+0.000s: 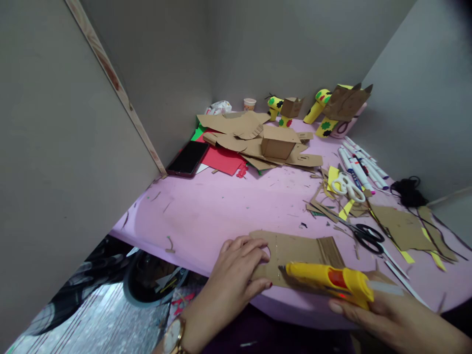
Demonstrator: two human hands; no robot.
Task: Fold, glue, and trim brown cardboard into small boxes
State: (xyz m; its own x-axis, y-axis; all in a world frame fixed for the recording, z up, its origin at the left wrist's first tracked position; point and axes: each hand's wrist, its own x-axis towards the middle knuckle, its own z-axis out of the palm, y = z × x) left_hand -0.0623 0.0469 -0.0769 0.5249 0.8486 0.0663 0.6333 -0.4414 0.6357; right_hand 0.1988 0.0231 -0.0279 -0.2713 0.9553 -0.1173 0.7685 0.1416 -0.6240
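Soft, muted light covers the worktop (210, 201), the floor (92, 314) gleams at lower left, and dark blur clouds the upper right corner.

The cardboard (298, 248) looks matt — the glue gun (328, 280) smooth plastic, the phone (189, 158) glossy.

Over there, the lilac tabletop (221, 206) carries a cardboard piece (297, 246) near its front edge, black-handled scissors (357, 228), white markers (359, 174) and black yarn (407, 191) along the right, a dark phone (188, 158) at left, and yellow spotted figures (285, 121) behind.
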